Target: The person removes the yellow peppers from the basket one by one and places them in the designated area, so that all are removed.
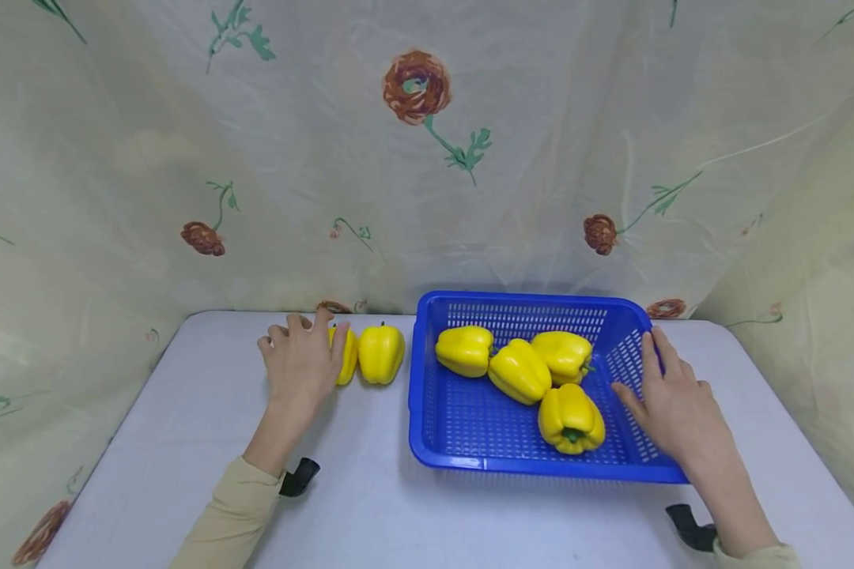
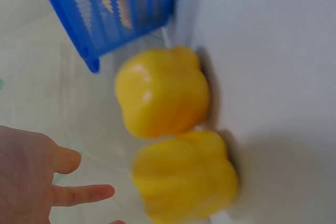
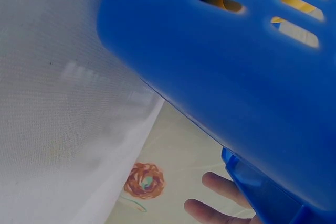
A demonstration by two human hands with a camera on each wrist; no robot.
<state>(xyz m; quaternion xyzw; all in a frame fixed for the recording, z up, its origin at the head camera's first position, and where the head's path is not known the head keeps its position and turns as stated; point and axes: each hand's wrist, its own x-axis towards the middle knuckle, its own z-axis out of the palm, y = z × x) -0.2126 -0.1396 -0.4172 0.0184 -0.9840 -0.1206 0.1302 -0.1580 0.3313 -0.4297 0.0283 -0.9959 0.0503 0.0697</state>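
My left hand (image 1: 302, 359) hovers over the left of two yellow bell peppers at the back of the table, partly hiding that pepper (image 1: 347, 359). In the left wrist view its fingers (image 2: 86, 194) are spread and apart from the near pepper (image 2: 186, 177). The other pepper (image 1: 380, 354) stands beside it, nearer the basket. With my right hand (image 1: 683, 411) I grip the right rim of a blue plastic basket (image 1: 484, 464), thumb inside and fingers outside. Several yellow bell peppers (image 1: 519, 371) lie in the basket.
A white-covered table (image 1: 185, 450) carries everything. Behind it and at the sides hangs a pale flowered curtain (image 1: 313, 158). Black curved pieces, at the left wrist (image 1: 300, 477) and at the right wrist (image 1: 690, 528), jut out from the sleeves.
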